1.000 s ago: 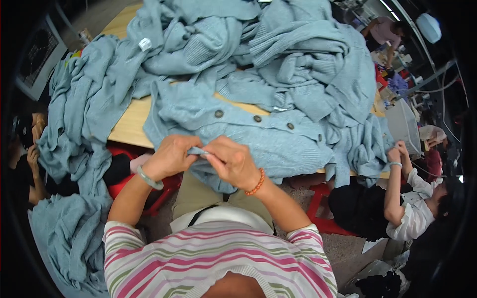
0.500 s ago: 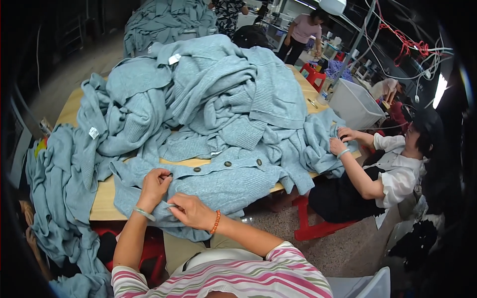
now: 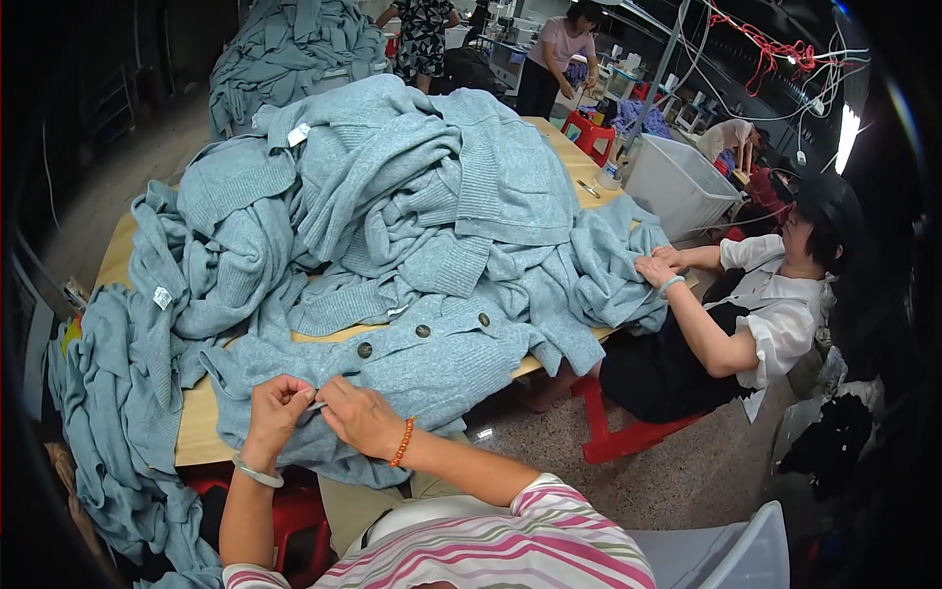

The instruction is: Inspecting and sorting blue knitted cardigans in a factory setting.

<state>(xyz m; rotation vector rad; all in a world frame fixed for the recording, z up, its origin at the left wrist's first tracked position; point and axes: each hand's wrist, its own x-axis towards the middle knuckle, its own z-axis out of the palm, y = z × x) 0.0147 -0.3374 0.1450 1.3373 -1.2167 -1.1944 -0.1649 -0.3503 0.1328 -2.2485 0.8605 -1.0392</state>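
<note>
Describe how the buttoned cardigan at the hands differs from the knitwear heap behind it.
The buttoned cardigan lies low and spread out; the knitwear heap is bulky and rumpled. The cardigan shows dark buttons; the heap shows a white label. Both are blue-grey knit.

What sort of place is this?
Probably a garment workshop: a blue-grey buttoned knit cardigan and a heap of blue-grey knitwear lie on a pale wooden table, where a seated person in a white top handles more.

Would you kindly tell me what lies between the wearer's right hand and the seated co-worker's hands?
In the head view, between the right hand and the co-worker's hands lie part of the blue-grey cardigan and, beyond it, crumpled blue-grey knitwear.
</note>
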